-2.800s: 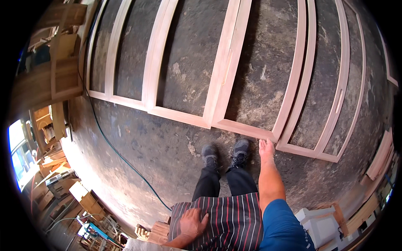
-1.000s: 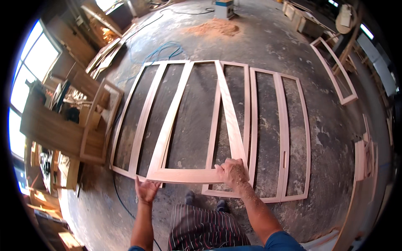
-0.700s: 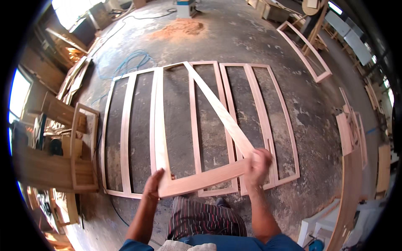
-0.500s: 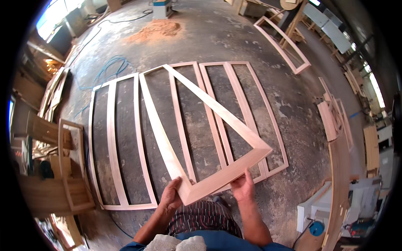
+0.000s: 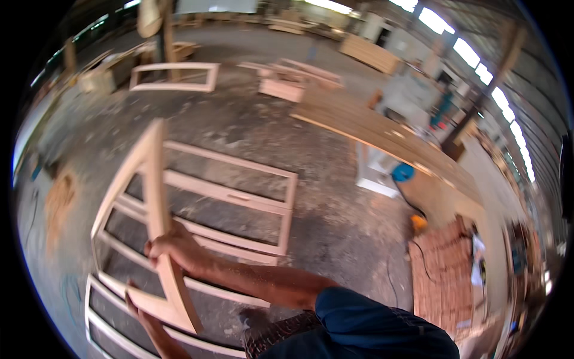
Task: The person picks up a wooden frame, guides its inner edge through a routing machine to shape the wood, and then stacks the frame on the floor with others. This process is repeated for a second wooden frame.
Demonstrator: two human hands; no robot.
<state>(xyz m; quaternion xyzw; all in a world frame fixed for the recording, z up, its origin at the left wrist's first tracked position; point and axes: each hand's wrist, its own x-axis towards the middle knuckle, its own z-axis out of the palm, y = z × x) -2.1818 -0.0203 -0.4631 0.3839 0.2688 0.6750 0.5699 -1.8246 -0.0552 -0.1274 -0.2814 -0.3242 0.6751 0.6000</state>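
Note:
I hold a pale, bare wooden frame (image 5: pixel 156 206) tilted up off the floor, its wide end rail towards me and its long sides running away to the left. My right hand (image 5: pixel 178 246) is closed around the middle of that wide rail. Lower down, my left hand (image 5: pixel 146 323) grips the frame's lower long side near the corner; its palm is partly hidden. Beneath and beyond, several similar frames lie flat on the floor, among them a pinkish frame with a middle bar (image 5: pixel 289 203). The held frame covers part of them.
A wood-topped bench (image 5: pixel 365 134) stands to the right, with a blue round object (image 5: pixel 403 173) beside it. Nearer are stacked reddish wood pieces (image 5: pixel 439 272) and a dark cable. Another frame (image 5: pixel 173 88) leans by a post at far left; sawdust (image 5: pixel 61 197) lies left.
My view has swung to the right. The held frame has tipped up more steeply, and my right hand has gone from under the wide rail to a grip around its middle.

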